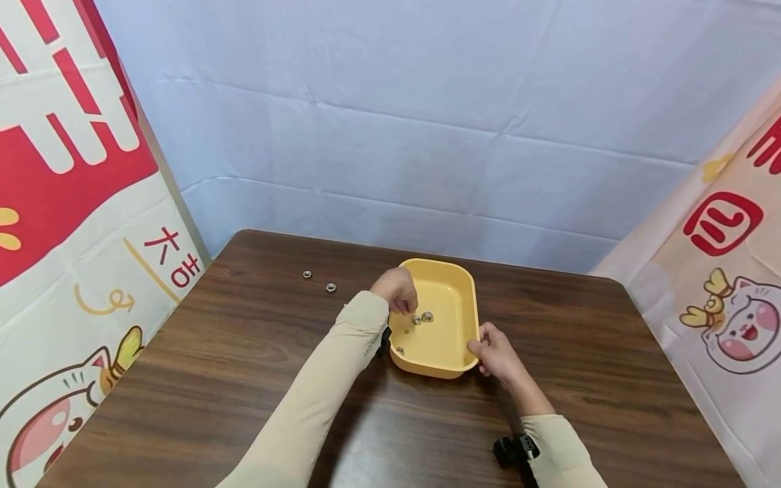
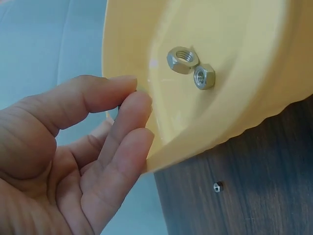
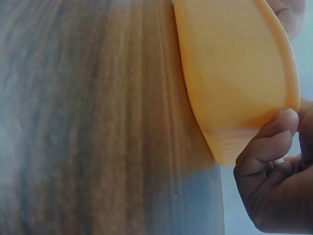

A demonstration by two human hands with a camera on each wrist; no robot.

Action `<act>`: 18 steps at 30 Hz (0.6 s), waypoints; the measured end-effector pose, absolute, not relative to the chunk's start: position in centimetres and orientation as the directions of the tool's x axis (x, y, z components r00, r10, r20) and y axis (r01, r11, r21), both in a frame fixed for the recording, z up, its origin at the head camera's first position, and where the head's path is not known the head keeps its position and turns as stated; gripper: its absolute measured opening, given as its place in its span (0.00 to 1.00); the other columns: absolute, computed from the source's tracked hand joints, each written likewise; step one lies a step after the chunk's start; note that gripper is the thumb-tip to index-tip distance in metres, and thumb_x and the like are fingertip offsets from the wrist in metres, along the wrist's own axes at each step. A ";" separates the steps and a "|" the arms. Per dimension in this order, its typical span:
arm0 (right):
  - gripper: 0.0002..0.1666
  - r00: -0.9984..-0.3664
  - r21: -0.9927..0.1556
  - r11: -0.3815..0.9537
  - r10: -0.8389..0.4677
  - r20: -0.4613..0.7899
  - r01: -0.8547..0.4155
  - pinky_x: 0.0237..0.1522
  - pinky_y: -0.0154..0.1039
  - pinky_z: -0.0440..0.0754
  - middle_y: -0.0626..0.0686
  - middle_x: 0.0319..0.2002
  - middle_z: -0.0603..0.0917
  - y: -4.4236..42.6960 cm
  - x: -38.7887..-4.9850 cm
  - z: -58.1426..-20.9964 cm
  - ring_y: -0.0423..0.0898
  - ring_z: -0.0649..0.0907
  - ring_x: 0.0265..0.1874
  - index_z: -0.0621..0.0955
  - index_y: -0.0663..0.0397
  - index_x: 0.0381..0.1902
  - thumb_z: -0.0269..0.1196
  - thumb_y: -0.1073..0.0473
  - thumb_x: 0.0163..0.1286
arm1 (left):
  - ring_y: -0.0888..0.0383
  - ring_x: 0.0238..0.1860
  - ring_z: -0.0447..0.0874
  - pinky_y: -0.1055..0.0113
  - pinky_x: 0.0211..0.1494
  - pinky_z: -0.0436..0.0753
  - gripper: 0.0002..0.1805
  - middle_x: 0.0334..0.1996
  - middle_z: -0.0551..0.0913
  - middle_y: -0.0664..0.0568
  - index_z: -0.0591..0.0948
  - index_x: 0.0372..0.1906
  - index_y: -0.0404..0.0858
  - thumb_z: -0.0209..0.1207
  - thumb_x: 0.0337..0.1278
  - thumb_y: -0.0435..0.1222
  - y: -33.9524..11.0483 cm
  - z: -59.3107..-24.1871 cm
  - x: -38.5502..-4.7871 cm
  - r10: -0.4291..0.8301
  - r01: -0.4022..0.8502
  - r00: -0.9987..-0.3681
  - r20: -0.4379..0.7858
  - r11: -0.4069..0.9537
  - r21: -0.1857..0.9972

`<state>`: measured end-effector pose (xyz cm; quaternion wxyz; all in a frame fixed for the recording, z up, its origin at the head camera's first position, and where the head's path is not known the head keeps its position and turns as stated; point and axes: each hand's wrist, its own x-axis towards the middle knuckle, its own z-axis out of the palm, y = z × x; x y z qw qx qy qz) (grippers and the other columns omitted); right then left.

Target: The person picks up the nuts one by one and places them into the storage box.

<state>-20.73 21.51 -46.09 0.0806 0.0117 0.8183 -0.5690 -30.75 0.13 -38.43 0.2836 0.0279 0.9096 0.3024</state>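
A yellow plastic tray stands on the table with several metal nuts inside. Two hex nuts, one larger and one smaller, lie close together on its floor. Another nut lies by the tray's near left corner. My left hand is over the tray's left side, thumb and index fingertips together; a dark sliver shows between them, but I cannot tell whether they hold something. At the near right corner, my right hand grips the tray's rim between thumb and curled fingers.
Two loose nuts, one smaller and one larger, lie on the dark wooden table left of the tray. Behind the table hangs a pale cloth; printed cloths hang at both sides.
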 end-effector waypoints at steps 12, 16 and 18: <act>0.09 -0.987 -0.932 0.344 -0.071 -0.145 0.112 0.10 0.32 0.65 0.51 0.12 0.69 21.4 -20.5 -46.1 0.42 0.67 0.07 0.62 0.60 0.30 0.52 0.72 0.56 | 0.61 0.16 0.76 0.70 0.24 0.75 0.05 0.16 0.81 0.51 0.85 0.27 0.34 0.60 0.53 0.28 1.6 -37.8 -30.7 0.277 -0.010 -0.793 -0.543 0.885 0.466; 0.09 -0.986 -0.935 0.336 -0.075 -0.146 0.113 0.09 0.31 0.65 0.50 0.13 0.68 21.3 -20.5 -46.0 0.42 0.67 0.07 0.62 0.60 0.30 0.52 0.73 0.57 | 0.62 0.15 0.75 0.71 0.25 0.74 0.05 0.15 0.80 0.52 0.86 0.30 0.33 0.60 0.53 0.28 2.2 -37.9 -30.7 0.295 0.030 -0.758 -0.581 0.906 0.421; 0.09 -0.986 -0.935 0.338 -0.080 -0.144 0.109 0.09 0.31 0.65 0.50 0.13 0.67 21.3 -20.4 -45.9 0.42 0.67 0.07 0.62 0.61 0.30 0.52 0.73 0.57 | 0.64 0.15 0.75 0.74 0.26 0.74 0.05 0.15 0.80 0.54 0.86 0.31 0.33 0.60 0.54 0.30 2.5 -37.9 -30.6 0.301 0.074 -0.734 -0.608 0.927 0.369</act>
